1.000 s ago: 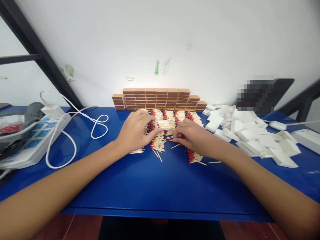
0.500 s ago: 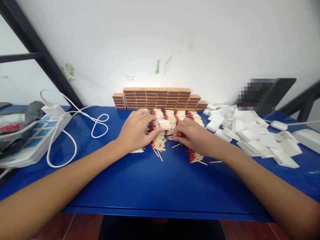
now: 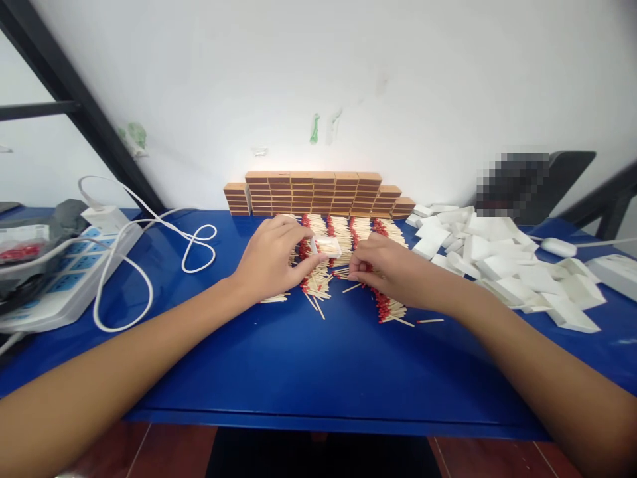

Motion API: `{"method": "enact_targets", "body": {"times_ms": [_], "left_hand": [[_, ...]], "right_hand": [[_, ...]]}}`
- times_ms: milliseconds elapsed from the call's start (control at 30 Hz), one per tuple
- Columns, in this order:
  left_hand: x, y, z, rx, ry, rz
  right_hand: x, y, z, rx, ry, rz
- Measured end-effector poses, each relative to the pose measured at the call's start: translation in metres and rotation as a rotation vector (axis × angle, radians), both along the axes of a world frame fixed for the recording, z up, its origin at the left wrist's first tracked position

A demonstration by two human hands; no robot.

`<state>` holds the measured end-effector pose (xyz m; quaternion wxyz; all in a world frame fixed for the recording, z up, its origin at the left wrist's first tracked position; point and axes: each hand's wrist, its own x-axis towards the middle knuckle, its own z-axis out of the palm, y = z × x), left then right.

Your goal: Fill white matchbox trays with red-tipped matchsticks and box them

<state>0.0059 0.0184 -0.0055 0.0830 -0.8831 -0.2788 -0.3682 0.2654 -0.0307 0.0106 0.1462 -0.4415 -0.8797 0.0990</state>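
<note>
My left hand (image 3: pixel 275 257) grips a small white matchbox tray (image 3: pixel 328 247) between thumb and fingers, its open side up, with a few matches lying in it. The tray is held just above rows of red-tipped matches (image 3: pixel 340 229) on the blue table. To the right of the tray, my right hand (image 3: pixel 377 264) is closed, its fingertips pinched low over the matches; whatever is between them is hidden. Loose matches (image 3: pixel 318 303) stick out from the front of the piles near both hands.
Behind the matches, brown matchboxes (image 3: pixel 313 192) are stacked against the wall. A heap of white trays (image 3: pixel 517 265) lies at the right. On the left are a power strip (image 3: pixel 89 285) and a looped white cable (image 3: pixel 149 285). The blue table's (image 3: pixel 318 378) front edge runs below.
The hands have barely moved; the right one is shifted slightly to the right. More matches show in the white tray. The camera view has moved a little.
</note>
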Motion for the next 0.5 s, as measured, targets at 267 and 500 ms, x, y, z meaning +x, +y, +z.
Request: {"method": "enact_targets", "body": {"times_ms": [267, 500], "left_hand": [[-0.0001, -0.0012, 0.0019, 0.025, 0.000, -0.004], [-0.0003, 0.0000, 0.0009, 0.020, 0.001, -0.006]], "right_hand": [[-0.0016, 0.0012, -0.0032, 0.043, -0.028, -0.014], [-0.0017, -0.0011, 0.0004, 0.018, 0.010, 0.012]]}}
